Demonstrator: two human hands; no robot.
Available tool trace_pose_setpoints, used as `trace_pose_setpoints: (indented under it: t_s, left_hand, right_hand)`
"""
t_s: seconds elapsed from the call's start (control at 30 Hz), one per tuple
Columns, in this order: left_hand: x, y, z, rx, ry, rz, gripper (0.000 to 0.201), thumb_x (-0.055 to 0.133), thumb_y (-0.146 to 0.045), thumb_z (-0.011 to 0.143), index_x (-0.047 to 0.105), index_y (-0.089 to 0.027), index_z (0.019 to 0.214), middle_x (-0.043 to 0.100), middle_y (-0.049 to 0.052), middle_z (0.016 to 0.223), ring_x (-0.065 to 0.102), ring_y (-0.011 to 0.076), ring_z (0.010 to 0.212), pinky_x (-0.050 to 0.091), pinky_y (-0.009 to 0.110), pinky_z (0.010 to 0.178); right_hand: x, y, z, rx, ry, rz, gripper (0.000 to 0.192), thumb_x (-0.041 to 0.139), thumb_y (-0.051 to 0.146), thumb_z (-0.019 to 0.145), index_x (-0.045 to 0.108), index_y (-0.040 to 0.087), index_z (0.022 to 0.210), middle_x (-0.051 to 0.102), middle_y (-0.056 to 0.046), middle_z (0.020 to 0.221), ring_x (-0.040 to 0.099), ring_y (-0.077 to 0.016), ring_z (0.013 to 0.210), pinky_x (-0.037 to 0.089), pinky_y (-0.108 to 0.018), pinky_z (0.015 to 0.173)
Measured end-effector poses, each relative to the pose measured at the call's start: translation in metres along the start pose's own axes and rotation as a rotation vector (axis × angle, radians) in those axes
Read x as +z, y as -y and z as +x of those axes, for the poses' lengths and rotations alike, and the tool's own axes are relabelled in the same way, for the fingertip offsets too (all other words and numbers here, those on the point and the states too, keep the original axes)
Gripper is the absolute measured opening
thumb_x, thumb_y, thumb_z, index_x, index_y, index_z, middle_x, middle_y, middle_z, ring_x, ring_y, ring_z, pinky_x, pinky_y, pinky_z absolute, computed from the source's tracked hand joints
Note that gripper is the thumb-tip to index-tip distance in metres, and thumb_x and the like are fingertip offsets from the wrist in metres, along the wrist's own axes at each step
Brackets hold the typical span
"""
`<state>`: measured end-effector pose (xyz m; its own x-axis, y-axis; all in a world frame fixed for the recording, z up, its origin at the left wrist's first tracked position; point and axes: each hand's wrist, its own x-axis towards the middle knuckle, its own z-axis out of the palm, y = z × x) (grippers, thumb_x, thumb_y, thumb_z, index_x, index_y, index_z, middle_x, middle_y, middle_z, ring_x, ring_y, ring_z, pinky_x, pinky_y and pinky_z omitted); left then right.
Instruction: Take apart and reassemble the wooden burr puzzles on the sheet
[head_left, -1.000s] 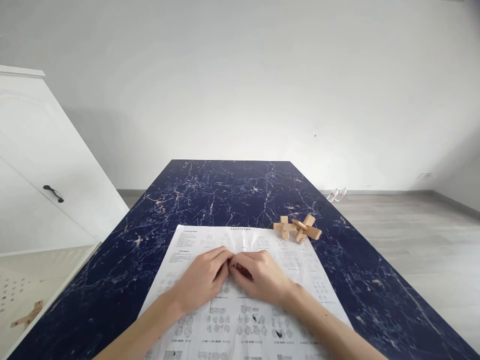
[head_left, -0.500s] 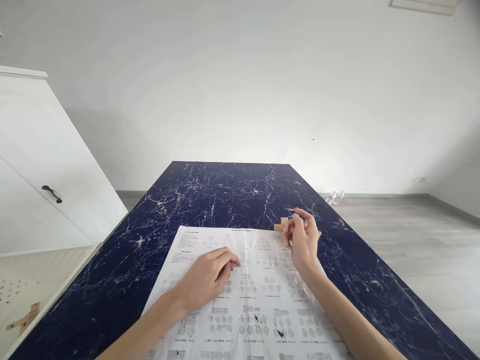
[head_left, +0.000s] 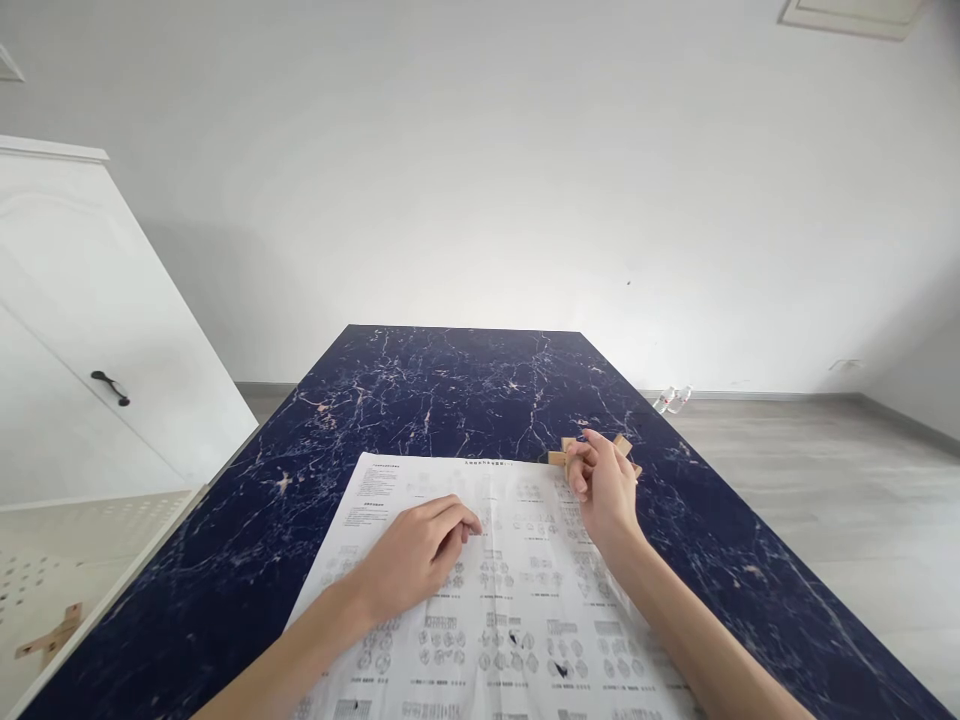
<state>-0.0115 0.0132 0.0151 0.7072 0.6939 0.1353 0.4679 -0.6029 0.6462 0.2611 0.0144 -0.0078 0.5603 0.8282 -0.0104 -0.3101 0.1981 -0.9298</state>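
Head view: left fingers point(head_left: 454, 517) curl; right fingers point(head_left: 582, 466), curled, partly hide wooden crosses point(head_left: 557, 458); holds unclear.

The left hand point(head_left: 420, 550) is held low, its fingers point(head_left: 453, 515) loosely curled and pointed inward, with the left forearm point(head_left: 300, 645) slanted in from below. The right hand point(head_left: 606, 490) is stretched farther forward, fingers bent, and the right forearm point(head_left: 697, 625) is left bare.

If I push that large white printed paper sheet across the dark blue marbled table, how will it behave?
The large white printed paper sheet would probably bend and buckle rather than slide stiffly: it looks thin, with a crease down its middle. It may also wrinkle under the left hand, which appears to rest on it.
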Motion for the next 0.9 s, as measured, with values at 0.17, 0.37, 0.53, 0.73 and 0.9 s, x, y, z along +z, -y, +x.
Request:
trace_pose_setpoints:
  t_s: [0.17,0.37,0.53,0.73,0.9]
  left_hand:
    - [0.0,0.0,0.001,-0.012,0.002,0.007,0.032,0.041,-0.021,0.109,0.072,-0.023,0.114,0.075,0.004,0.113,0.072,0.0194,0.093,0.055,0.033,0.08]
    - [0.001,0.001,0.001,-0.013,0.002,0.0,0.032,0.04,-0.022,0.109,0.072,-0.024,0.113,0.075,0.004,0.112,0.072,0.0197,0.093,0.055,0.033,0.08]
    - [0.001,0.001,0.0,-0.005,-0.001,0.009,0.033,0.04,-0.023,0.109,0.073,-0.024,0.112,0.075,0.004,0.111,0.072,0.0198,0.091,0.055,0.032,0.078]
    - [0.001,0.0,0.001,-0.002,-0.006,0.001,0.032,0.04,-0.022,0.109,0.073,-0.024,0.112,0.075,0.004,0.112,0.072,0.0197,0.094,0.056,0.033,0.082]
    - [0.0,-0.002,0.0,-0.01,-0.001,-0.002,0.032,0.041,-0.021,0.108,0.073,-0.023,0.112,0.075,0.004,0.112,0.072,0.0199,0.096,0.056,0.035,0.086]
  right_hand:
    - [0.001,0.0,0.003,0.042,-0.038,0.095,0.025,0.073,0.042,0.086,0.056,0.023,0.088,0.064,0.005,0.063,0.037,-0.0068,0.037,0.03,-0.022,0.037]
    - [0.0,0.003,0.006,0.055,-0.094,0.145,0.028,0.072,0.036,0.083,0.055,0.024,0.103,0.069,0.005,0.077,0.038,-0.0043,0.037,0.027,-0.018,0.033]
    - [0.003,0.004,0.003,0.061,-0.118,0.129,0.028,0.073,0.038,0.084,0.058,0.023,0.103,0.075,0.0,0.088,0.043,-0.0049,0.04,0.029,-0.018,0.033]
    - [0.008,0.004,-0.003,-0.043,-0.054,0.047,0.028,0.071,0.045,0.088,0.058,0.023,0.101,0.078,-0.003,0.089,0.047,-0.0082,0.045,0.03,-0.02,0.035]
    - [0.015,0.005,-0.015,-0.179,0.001,-0.119,0.033,0.065,0.054,0.097,0.062,0.021,0.103,0.076,-0.005,0.081,0.047,-0.0109,0.047,0.034,-0.023,0.038]
